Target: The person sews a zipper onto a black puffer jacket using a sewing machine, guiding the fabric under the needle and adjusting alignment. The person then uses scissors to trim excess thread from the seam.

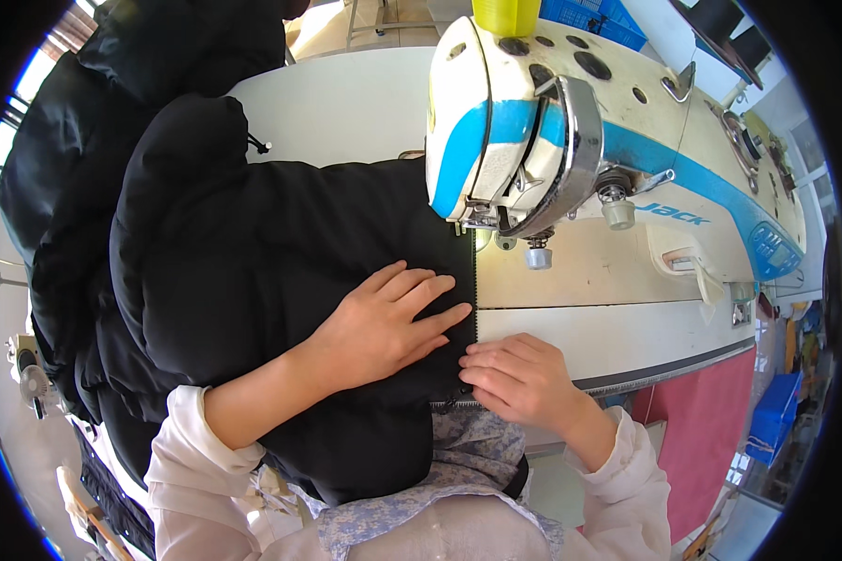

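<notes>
A black padded jacket (243, 252) lies over the sewing table, and a zipper edge (475, 290) runs along its right side up to the sewing machine (617, 140). The needle area is partly hidden behind the machine head. Flat on the black cloth, my left hand (384, 327) has its fingers spread, their tips close to the zipper. Nearer to me, my right hand (524, 379) is closed with its fingertips on the same edge, at the table's front. The lower part of the jacket hangs over my lap.
The white table top (608, 332) extends right of the zipper, with a ruler strip along its front edge. A yellow container (506, 15) stands on the machine. Pink cloth (702, 430) hangs at the right, near a blue bin (775, 418). More black padded fabric (75, 140) is piled at the left.
</notes>
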Motion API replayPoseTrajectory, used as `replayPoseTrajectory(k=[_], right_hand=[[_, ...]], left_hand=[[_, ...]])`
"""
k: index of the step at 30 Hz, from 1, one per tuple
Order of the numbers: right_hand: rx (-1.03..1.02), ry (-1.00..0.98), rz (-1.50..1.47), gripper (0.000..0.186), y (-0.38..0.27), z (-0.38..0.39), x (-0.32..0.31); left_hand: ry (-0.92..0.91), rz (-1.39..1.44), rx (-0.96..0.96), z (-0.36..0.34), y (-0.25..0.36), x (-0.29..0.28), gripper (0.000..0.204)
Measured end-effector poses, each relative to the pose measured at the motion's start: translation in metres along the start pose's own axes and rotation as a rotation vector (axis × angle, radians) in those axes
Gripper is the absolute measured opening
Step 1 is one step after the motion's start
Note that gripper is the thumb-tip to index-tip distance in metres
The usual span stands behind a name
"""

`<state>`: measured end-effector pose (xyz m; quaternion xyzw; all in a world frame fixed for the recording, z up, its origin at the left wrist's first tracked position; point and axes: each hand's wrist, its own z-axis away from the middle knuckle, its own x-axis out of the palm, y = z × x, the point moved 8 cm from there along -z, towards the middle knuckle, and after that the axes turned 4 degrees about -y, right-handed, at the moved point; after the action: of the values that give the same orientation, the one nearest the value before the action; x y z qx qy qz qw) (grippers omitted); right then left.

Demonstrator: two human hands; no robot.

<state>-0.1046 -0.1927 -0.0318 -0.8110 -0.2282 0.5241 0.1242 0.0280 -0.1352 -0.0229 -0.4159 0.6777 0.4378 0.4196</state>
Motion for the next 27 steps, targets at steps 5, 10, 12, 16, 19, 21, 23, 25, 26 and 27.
replayPoseTrajectory(k=[5, 10, 12, 16, 19, 21, 23, 25, 26, 27], right_hand=[[0.0, -0.008, 0.003, 0.022, 0.001, -0.005, -0.002], [0.029, 0.001, 0.013, 0.021, 0.006, -0.01, -0.006], [0.023, 0.009, 0.037, 0.023, 0.01, -0.012, -0.006], [0.015, 0.035, 0.072, 0.023, 0.019, -0.017, -0.006], [0.036, 0.029, 0.078, 0.021, 0.024, -0.024, -0.006], [0.033, 0.04, 0.094, 0.019, 0.026, -0.029, -0.007], [0.033, 0.048, 0.108, 0.019, 0.029, -0.031, -0.008], [0.034, 0.053, 0.122, 0.019, 0.032, -0.032, -0.006], [0.032, 0.054, 0.118, 0.019, 0.033, -0.033, -0.007], [0.031, 0.055, 0.114, 0.019, 0.033, -0.034, -0.007]], left_hand=[[-0.015, 0.012, 0.008, -0.002, -0.004, -0.003, 0.042], [0.014, 0.018, -0.005, -0.007, -0.011, -0.002, 0.042], [0.016, 0.02, -0.004, -0.009, -0.015, -0.002, 0.041], [0.012, 0.017, -0.014, -0.014, -0.026, 0.0, 0.041], [0.022, 0.048, -0.02, -0.015, -0.036, 0.001, 0.04], [0.019, 0.049, -0.017, -0.017, -0.041, 0.001, 0.04], [0.008, 0.071, -0.023, -0.02, -0.047, 0.0, 0.039], [0.022, 0.067, -0.002, -0.02, -0.05, 0.001, 0.039], [0.033, 0.067, 0.011, -0.022, -0.051, 0.002, 0.038], [0.028, 0.079, 0.033, -0.023, -0.053, 0.001, 0.038]])
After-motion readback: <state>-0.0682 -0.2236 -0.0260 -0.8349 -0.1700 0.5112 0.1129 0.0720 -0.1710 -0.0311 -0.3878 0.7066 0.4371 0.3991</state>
